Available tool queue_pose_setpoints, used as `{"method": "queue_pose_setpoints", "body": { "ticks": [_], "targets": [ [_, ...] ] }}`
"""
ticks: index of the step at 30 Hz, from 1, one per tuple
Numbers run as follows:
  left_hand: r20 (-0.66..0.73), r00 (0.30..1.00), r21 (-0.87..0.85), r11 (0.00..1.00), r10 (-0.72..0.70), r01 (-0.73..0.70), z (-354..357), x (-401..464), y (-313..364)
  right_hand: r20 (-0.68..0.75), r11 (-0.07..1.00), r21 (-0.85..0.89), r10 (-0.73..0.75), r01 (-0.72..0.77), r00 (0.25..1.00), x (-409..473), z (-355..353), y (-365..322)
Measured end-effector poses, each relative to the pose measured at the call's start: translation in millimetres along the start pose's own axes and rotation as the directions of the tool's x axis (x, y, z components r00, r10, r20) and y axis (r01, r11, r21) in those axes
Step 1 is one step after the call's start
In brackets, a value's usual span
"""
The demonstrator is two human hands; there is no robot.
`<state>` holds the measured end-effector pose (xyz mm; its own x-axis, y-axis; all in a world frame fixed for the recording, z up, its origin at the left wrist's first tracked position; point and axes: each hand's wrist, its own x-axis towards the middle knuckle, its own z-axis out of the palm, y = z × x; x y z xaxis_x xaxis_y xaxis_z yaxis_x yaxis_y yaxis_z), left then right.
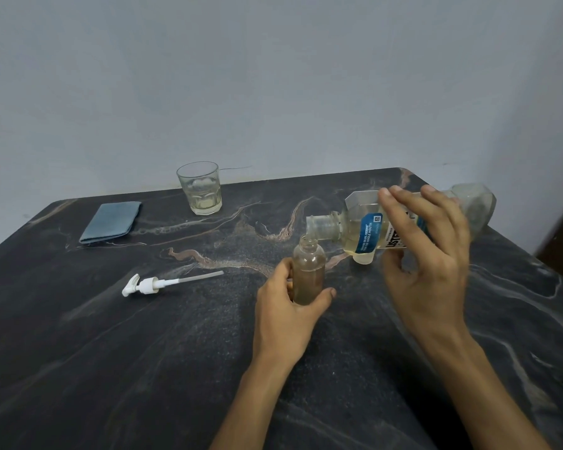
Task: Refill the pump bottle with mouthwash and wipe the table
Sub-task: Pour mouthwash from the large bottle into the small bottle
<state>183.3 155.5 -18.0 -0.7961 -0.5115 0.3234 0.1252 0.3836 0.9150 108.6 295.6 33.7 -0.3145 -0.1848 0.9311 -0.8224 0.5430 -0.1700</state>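
Observation:
A small clear pump bottle (308,271) stands upright on the dark table (143,352), its neck uncapped, and my left hand (290,303) grips its lower half. My right hand (429,254) holds the large mouthwash bottle (364,228) tipped on its side, with its open mouth right over the small bottle's neck. Pale yellow liquid lies in both bottles. The white pump head (153,284) with its dip tube lies on the table to the left. A folded blue-grey cloth (111,221) rests at the back left.
A clear glass tumbler (200,188) with a little pale liquid stands at the back of the table near the grey wall. The table's right edge runs close behind my right hand.

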Motion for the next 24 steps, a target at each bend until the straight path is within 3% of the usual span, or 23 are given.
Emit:
{"method": "queue_pose_setpoints", "body": {
  "ticks": [24],
  "targets": [
    [-0.001,1.000,0.003,1.000,-0.021,0.021,0.0,0.6,-1.5,-0.014,1.000,-0.022,-0.005,0.005,1.000,0.3,0.5,-0.6]
  ]
}}
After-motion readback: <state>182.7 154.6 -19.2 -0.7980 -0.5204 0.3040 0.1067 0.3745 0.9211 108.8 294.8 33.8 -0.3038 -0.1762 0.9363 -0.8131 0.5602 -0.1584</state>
